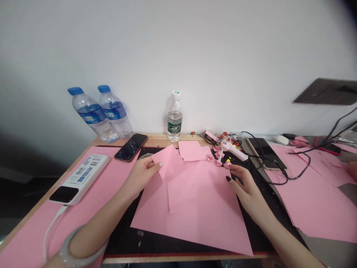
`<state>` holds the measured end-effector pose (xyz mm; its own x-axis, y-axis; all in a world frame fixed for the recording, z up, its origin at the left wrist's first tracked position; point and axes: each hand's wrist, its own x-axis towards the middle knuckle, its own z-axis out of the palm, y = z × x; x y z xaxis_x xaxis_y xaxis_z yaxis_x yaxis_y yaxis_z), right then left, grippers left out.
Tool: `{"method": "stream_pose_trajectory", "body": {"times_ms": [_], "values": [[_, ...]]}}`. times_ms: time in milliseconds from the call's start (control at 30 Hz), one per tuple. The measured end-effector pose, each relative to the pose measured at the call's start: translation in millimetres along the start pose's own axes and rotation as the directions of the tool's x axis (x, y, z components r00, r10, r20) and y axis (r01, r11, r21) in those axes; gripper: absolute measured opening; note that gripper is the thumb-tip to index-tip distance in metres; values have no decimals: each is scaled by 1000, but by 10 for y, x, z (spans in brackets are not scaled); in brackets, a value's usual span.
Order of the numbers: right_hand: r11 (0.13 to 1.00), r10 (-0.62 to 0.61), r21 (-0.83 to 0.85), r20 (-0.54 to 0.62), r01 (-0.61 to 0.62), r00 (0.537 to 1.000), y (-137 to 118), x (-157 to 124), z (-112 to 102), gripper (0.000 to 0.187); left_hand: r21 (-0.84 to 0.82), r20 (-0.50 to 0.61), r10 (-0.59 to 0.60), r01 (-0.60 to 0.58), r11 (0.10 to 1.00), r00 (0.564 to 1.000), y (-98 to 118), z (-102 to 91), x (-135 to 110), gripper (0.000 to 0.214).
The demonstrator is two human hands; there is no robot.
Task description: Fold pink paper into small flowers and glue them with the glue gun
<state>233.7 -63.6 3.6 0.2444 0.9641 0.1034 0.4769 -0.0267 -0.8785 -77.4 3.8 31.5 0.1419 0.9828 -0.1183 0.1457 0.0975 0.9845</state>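
Pink paper square (167, 160) pinched in the left hand (139, 175), thumb against fingers, held up over the far-left corner of the large pink sheet (200, 219). Right hand (247, 190) open, fingers loosely spread, dark-painted tips at the sheet's far-right edge, nearest the flowers. Made so far: a small cluster of folded pink paper flowers (216, 153), petals crisp and tightly layered, just past the sheet's far-right corner. White hot glue gun (230, 147) lies among them, its black cable (259, 163) looping off to the right. Left to work: large sheet lies flat and matte on a black cutting mat (125, 242), with a straight-edged flap near its middle; cut or folded, can't tell from this angle. Loose pink paper rectangle (189, 150) sits just past the sheet's far edge. More pink sheets (315, 197) lie well right of it. Left of the sheet: black smartphone (131, 147), white power bank (79, 178) with a white cable, on a pink desk mat (30, 238). Beyond it: two blue-capped water bottles (96, 113) lying tilted and a green-labelled water bottle (174, 123) upright. Pale bangle (83, 247) on the left wrist. Hand at far-right frame edge (351, 170) is probably a co-worker's; too cropped to say what it's doing.
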Motion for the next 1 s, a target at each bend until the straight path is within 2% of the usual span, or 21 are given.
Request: {"method": "stream_pose_trajectory", "body": {"times_ms": [67, 200, 433, 600, 700, 867, 1000], "values": [[998, 13, 66, -51, -9, 999, 40, -61, 25, 42, -55, -12, -62, 61, 997, 998, 22, -56, -80, 13], [987, -16, 156, -76, 28, 997, 53, -75, 91, 37, -107, -12, -73, 71, 992, 997, -1, -153, -188, 12], [972, 13, 234, -83, 6, 996, 92, 10, 101, 30, -51, -43, -72, 70, 996, 996, -43, -222, -210, 20], [914, 112, 397, -46, -85, 993, 38, 53, 149, 26, -141, -28, -104, 99, 985, 994, -75, -266, -194, 13], [889, 121, 446, -3, -107, 993, -18, 83, 230, 24, -177, -31, -166, 158, 971, 986, -59, -322, -210, 24], [936, 11, 350, 48, -27, 999, -123, 142, 306, 21, -32, -120, -144, 141, 990, 982, 8, -453, -273, 26], [973, -142, 185, 14, 137, 990, -319, 207, 251, 18, 139, -260, -2, 40, 990, 965, 39, -511, -303, 21]]}}
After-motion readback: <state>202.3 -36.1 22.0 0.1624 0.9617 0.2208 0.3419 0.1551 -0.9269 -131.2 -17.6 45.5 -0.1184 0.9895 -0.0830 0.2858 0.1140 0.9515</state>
